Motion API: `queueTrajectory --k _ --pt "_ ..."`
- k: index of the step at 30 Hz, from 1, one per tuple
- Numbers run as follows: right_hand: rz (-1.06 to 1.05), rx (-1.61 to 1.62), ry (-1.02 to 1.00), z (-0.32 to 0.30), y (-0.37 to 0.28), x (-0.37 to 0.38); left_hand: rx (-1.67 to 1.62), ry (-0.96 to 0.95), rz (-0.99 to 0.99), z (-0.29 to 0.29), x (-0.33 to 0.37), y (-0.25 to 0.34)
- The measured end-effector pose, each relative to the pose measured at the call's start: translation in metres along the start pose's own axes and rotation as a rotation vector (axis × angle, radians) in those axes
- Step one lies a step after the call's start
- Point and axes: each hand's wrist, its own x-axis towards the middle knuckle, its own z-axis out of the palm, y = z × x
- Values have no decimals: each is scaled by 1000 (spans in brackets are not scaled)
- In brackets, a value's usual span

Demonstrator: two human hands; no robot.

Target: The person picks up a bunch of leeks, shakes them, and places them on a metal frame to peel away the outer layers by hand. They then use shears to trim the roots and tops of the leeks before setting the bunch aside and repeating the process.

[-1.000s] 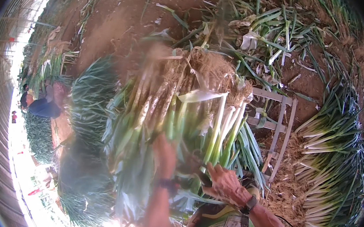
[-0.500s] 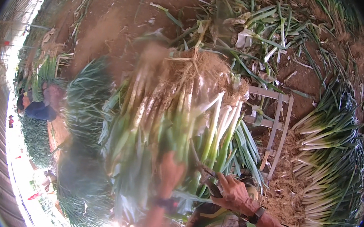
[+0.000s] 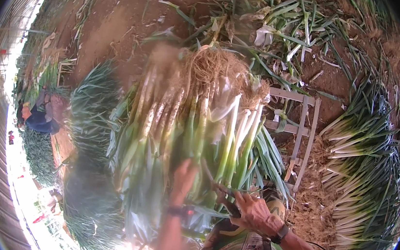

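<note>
Basically a leek pile (image 3: 203, 120) front & center, stalks side by side, root mat (image 3: 216, 65) pointing away from the person, green tops toward the body — prob laid like that so the shanks sit within reach of both hands. Slatted rack (image 3: 293, 95) shows at the pile's right; looks like it bears the pile, but the underside's hidden. L hand (image 3: 184, 174) is down among the greens just below the shanks, fingers seem curled; blurry, can't tell if it's closed on a stalk. R hand (image 3: 254, 211) is wrapped around a dark-handled tool (image 3: 230, 207), working end angled up-left toward the stalks, near L hand — grip prob sits back on the handle to leave that end free. Exact tool type n/a, too blurred. Whiter shanks (image 3: 231, 143) at pile's right, soil-smeared ones (image 3: 159, 116) left of them. Leek row (image 3: 348, 199) far right, white ends inward, greens out; same-way layout prob makes for easy grabbing. Loose leaf scraps (image 3: 288, 32) on soil beyond the rack, leafy bundle (image 3: 93, 99) left of the pile, co-worker (image 3: 42, 120) bent over in bg, far left.
</note>
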Motion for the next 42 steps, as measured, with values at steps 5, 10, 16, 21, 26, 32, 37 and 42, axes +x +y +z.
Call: queueTrajectory --k 5,10,16,21,26,32,37,42 --pt "216 56 -119 4 16 21 181 106 96 9 6 -12" --pt "224 110 -259 -17 -2 20 172 178 69 15 10 -1" --pt "259 126 -248 -9 -9 17 302 320 61 28 8 15" --pt "293 64 -142 -2 1 40 406 395 181 33 4 15" --pt "321 39 -55 7 21 64 393 356 167 31 1 24" --pt "400 22 -150 -1 27 88 402 333 161 30 4 22" --pt "488 -10 -175 -9 35 122 430 344 176 28 13 1" --pt "533 4 -194 -9 58 146 369 322 162 29 16 -2"
